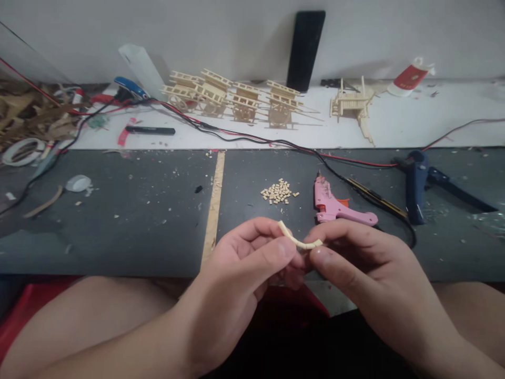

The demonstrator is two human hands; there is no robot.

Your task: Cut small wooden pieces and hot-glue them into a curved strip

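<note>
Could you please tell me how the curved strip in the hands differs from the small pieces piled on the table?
The curved strip is one bent length; the small pieces are short, separate bits. The strip is held up in the left hand, with the right hand at its end, while the pieces lie heaped on the dark tabletop. Both are pale cream.

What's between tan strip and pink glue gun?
A loose pile of small pale pieces lies between the tan strip and the pink glue gun in the head view.
</note>
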